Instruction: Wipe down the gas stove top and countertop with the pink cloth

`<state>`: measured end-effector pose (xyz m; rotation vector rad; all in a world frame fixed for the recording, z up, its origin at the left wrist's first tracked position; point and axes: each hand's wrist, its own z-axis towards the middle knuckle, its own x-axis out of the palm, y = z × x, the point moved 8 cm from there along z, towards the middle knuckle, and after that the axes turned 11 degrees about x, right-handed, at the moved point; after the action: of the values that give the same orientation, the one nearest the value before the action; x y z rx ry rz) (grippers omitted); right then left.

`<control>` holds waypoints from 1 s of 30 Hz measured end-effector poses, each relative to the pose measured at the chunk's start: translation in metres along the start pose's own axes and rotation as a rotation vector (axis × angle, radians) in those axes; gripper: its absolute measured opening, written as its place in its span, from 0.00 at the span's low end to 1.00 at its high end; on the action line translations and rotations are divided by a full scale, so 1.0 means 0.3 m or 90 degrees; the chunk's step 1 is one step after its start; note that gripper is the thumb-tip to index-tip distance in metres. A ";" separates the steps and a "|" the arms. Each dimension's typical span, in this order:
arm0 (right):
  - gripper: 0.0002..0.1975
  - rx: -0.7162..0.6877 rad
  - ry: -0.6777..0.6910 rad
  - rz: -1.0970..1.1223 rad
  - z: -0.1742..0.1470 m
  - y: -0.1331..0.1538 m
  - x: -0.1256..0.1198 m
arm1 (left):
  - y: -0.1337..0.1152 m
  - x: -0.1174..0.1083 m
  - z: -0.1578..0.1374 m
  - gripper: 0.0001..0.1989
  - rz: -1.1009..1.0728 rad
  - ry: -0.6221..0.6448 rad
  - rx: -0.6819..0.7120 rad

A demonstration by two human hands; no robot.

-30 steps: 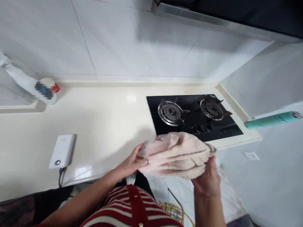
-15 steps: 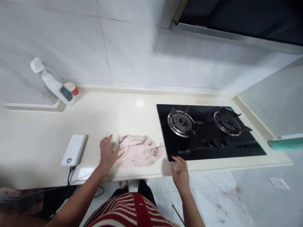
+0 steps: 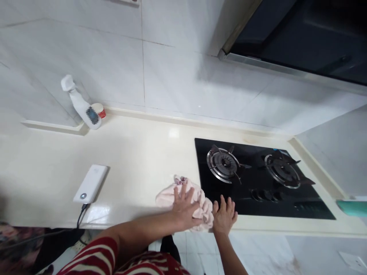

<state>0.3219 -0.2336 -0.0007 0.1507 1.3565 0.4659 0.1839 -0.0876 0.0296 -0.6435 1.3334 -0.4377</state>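
A pale pink cloth [image 3: 166, 196] lies bunched on the counter near its front edge, against the left side of the black gas stove [image 3: 243, 196]. My left hand [image 3: 185, 210] rests on top of the cloth with its fingers spread. Just right of the cloth, my right hand [image 3: 224, 215] has its fingers stretched out over the stove's front left corner. It holds nothing, and its thumb side is close to the cloth; whether they touch I cannot tell.
On the cream counter [image 3: 134, 156], a white power bank [image 3: 91, 183] with a cable lies to the left. A white spray bottle [image 3: 82, 105] and a paper cup [image 3: 99, 110] stand by the back wall. A dark range hood [image 3: 301, 42] overhangs the stove. A green roll [image 3: 352, 207] is at far right.
The cloth has gone from spread out to bunched and has shifted right. My left hand has moved right, from beside the cloth onto it. The camera view has tilted and shifted.
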 end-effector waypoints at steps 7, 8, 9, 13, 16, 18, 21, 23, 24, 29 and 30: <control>0.30 -0.018 -0.013 -0.012 0.001 -0.001 0.007 | 0.090 -0.022 0.114 0.30 0.094 0.018 0.094; 0.30 -0.014 -0.011 -0.020 0.000 0.004 0.007 | 0.132 -0.065 0.160 0.32 0.109 0.013 0.078; 0.30 -0.009 -0.011 -0.029 0.000 0.010 0.005 | 0.181 -0.114 0.215 0.35 0.123 0.006 0.049; 0.31 0.003 -0.015 -0.051 0.000 0.029 -0.003 | 0.390 -0.315 0.473 0.48 0.159 0.002 -0.096; 0.31 0.005 -0.012 -0.048 0.002 0.032 -0.004 | 0.507 -0.441 0.629 0.49 0.172 -0.031 -0.197; 0.31 0.004 -0.012 -0.043 0.003 0.030 -0.005 | 0.552 -0.478 0.685 0.47 0.170 -0.040 -0.266; 0.30 0.006 -0.008 -0.043 0.005 0.025 -0.004 | 0.547 -0.441 0.698 0.46 0.147 -0.022 -0.316; 0.30 0.007 -0.008 -0.044 0.006 0.025 -0.006 | 0.492 -0.375 0.666 0.45 0.126 -0.008 -0.298; 0.30 0.008 -0.011 -0.045 0.006 0.025 -0.008 | 0.452 -0.336 0.638 0.44 0.117 -0.005 -0.274; 0.28 0.018 -0.012 -0.034 0.003 0.024 -0.014 | 0.193 -0.144 0.353 0.36 0.107 -0.007 -0.090; 0.28 0.021 -0.010 -0.032 0.003 0.021 -0.014 | 0.147 -0.103 0.269 0.35 0.108 0.008 -0.058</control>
<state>0.3206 -0.2294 0.0056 0.1474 1.3508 0.3999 0.2538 -0.0205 0.0323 -0.5982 1.4130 -0.2442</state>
